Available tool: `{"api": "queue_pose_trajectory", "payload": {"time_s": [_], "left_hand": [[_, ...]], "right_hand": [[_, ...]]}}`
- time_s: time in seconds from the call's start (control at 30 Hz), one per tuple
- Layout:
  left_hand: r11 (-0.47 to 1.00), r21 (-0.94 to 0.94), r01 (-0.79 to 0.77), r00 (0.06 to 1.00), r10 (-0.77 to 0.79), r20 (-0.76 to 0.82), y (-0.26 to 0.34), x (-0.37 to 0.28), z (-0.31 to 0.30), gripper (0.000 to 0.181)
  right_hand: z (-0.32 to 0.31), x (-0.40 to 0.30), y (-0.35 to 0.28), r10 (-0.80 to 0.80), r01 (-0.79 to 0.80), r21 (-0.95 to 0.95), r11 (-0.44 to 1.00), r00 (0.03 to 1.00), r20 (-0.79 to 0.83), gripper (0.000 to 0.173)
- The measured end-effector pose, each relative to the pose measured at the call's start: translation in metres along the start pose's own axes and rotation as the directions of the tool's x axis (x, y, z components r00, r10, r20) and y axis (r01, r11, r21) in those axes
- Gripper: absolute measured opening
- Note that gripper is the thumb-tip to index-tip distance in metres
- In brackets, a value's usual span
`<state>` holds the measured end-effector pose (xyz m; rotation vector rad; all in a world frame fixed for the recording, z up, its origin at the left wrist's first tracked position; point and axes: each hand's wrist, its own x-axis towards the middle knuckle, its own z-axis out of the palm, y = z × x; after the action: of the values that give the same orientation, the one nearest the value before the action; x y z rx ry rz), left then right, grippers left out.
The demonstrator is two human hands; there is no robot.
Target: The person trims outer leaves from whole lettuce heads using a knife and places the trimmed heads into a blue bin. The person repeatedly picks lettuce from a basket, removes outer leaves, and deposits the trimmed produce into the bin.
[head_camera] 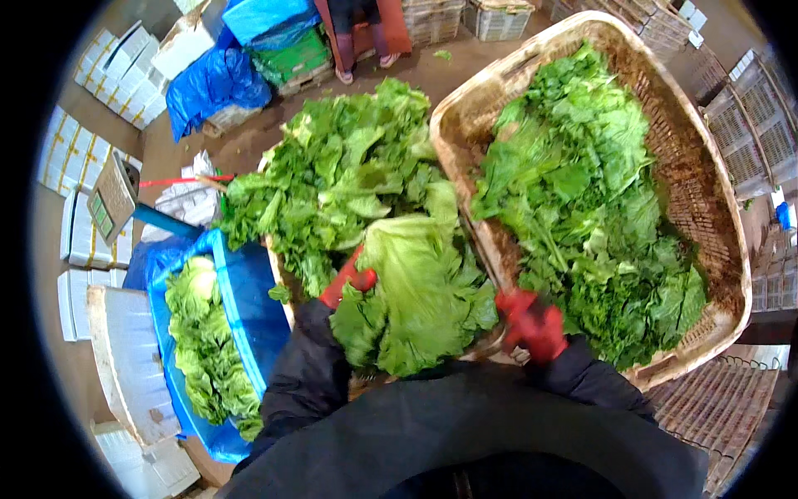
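Observation:
A large head of leafy green lettuce point(414, 280) lies before me, its broad leaves spread over the pile. My left hand point(350, 279), in a red glove, grips it at the left side, thumb over the leaves and the other fingers hidden. To the right, my red-gloved right hand point(533, 327) is blurred beside the near corner of a dirty plastic crate point(698, 156). Its fingers look curled, but whether they hold anything is unclear. Loose green leaves point(580, 162) fill much of that crate. Another leaf heap point(349, 162) rises beyond the lettuce in my grip.
At left, a blue-lined container point(240, 299) holds several lettuce heads point(209, 343). A weighing scale's display point(109, 199) stands behind it, near white foam boxes point(75, 156). A person's legs point(358, 37) show at the far side. Stacked crates point(748, 118) stand at right.

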<state>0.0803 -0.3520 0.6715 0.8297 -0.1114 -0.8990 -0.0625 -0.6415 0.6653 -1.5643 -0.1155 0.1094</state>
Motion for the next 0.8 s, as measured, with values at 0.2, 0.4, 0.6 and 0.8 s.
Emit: {"api": "queue_pose_trajectory", "payload": {"time_s": [0.2, 0.4, 0.6, 0.8], "left_hand": [[0.670, 0.729, 0.145, 0.983, -0.178, -0.031, -0.034, -0.099, 0.020, 0.098], [0.623, 0.725, 0.294, 0.951, -0.115, -0.287, -0.033, -0.132, 0.037, 0.096], [0.624, 0.746, 0.233, 0.899, 0.154, -0.410, -0.046, -0.144, 0.015, 0.088], [0.582, 0.768, 0.266, 0.924, 0.073, -0.376, -0.016, -0.102, 0.021, 0.054]], "right_hand": [[0.063, -0.001, 0.007, 0.047, 0.103, -0.462, 0.881, 0.952, 0.303, 0.026], [0.071, 0.050, -0.044, 0.123, 0.490, -0.655, 0.575, 0.740, 0.661, 0.022], [0.066, 0.085, -0.048, 0.601, -0.365, -0.560, 0.744, 0.733, 0.320, 0.043], [0.086, 0.070, -0.009, 0.539, -0.624, 0.045, 0.780, 0.706, 0.460, 0.072]]}}
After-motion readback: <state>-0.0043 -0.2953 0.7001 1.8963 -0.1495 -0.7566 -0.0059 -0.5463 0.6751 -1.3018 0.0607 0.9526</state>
